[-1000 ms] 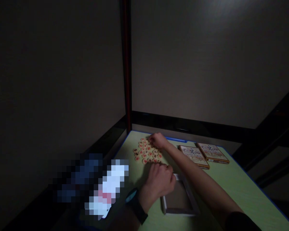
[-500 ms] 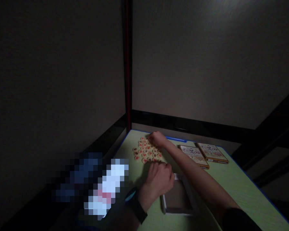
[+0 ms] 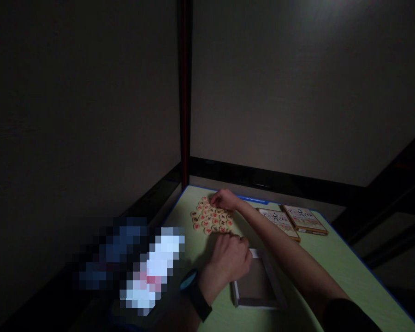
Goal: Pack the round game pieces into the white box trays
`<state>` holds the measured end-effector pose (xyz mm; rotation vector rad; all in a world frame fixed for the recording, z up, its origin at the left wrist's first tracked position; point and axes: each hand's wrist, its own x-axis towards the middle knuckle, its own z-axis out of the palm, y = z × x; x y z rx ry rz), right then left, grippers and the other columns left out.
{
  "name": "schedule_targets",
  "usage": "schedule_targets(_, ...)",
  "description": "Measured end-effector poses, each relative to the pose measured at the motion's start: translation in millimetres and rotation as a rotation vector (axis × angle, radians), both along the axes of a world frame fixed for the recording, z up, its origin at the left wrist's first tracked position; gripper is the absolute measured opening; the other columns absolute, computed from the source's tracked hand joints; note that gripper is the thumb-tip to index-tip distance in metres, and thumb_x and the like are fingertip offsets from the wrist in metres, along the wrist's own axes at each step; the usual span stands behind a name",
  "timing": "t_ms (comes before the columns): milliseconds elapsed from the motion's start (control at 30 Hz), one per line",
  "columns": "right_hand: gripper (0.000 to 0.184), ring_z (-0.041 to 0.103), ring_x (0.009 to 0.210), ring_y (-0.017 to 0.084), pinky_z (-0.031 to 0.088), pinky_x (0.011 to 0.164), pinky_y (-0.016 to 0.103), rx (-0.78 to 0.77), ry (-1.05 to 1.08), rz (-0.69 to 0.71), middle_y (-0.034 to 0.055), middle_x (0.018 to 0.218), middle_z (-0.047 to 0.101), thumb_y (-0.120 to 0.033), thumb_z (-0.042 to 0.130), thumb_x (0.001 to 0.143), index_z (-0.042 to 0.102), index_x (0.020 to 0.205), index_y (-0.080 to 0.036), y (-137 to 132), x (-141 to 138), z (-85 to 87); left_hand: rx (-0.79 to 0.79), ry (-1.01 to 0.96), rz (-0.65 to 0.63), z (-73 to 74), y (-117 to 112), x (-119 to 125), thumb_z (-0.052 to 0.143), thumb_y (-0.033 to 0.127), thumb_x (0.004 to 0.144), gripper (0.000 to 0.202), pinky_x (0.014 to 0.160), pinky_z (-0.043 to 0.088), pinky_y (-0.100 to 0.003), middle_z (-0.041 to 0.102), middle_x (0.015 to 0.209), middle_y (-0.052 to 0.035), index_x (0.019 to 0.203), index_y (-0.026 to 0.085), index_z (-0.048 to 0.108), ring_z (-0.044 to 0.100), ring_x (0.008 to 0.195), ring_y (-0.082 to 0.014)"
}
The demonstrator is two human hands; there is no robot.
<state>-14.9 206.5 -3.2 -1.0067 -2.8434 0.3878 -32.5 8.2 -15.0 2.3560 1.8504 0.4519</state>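
Observation:
Several round pale game pieces (image 3: 210, 218) with red and black marks lie packed together on the green table (image 3: 335, 263). My right hand (image 3: 226, 200) reaches across to the far side of the cluster, fingers curled down onto the pieces there. My left hand (image 3: 228, 261), with a dark watch on the wrist, rests on the near edge of the cluster, fingers bent, partly over an open grey box (image 3: 259, 287). The dim light hides whether either hand pinches a piece.
Two flat orange-edged boxes (image 3: 290, 219) lie side by side at the far right of the table. A dark post (image 3: 184, 92) stands at the table's far left corner, with walls behind. A blurred patch fills the lower left.
My right hand has shifted slightly left along the far pieces. My left hand has barely moved.

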Motion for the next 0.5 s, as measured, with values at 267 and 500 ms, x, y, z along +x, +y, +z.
schedule_targets(267, 0.031, 0.070, 0.082, 0.019, 0.044, 0.071, 0.021, 0.076, 0.013, -0.016, 0.0056, 0.086, 0.077, -0.004, 0.056, 0.073, 0.079, 0.091, -0.015, 0, 24, 13.4, -0.018, 0.000, -0.004, 2.1, -2, 1, 0.043, 0.025, 0.090, 0.028, 0.083, 0.050, -0.039, 0.072, 0.093, -0.0120, 0.095, 0.015, 0.068, 0.067, 0.091, -0.0261)
schedule_targets(500, 0.031, 0.068, 0.078, 0.016, 0.042, 0.069, 0.020, 0.086, -0.018, -0.015, 0.0029, 0.083, 0.077, -0.003, 0.055, 0.073, 0.078, 0.086, -0.018, 0, 48, 4.2, 0.008, 0.023, -0.014, -0.2, -1, 1, 0.043, 0.023, 0.090, 0.027, 0.081, 0.050, -0.039, 0.072, 0.092, -0.0114, 0.095, 0.015, 0.068, 0.067, 0.089, -0.0261)
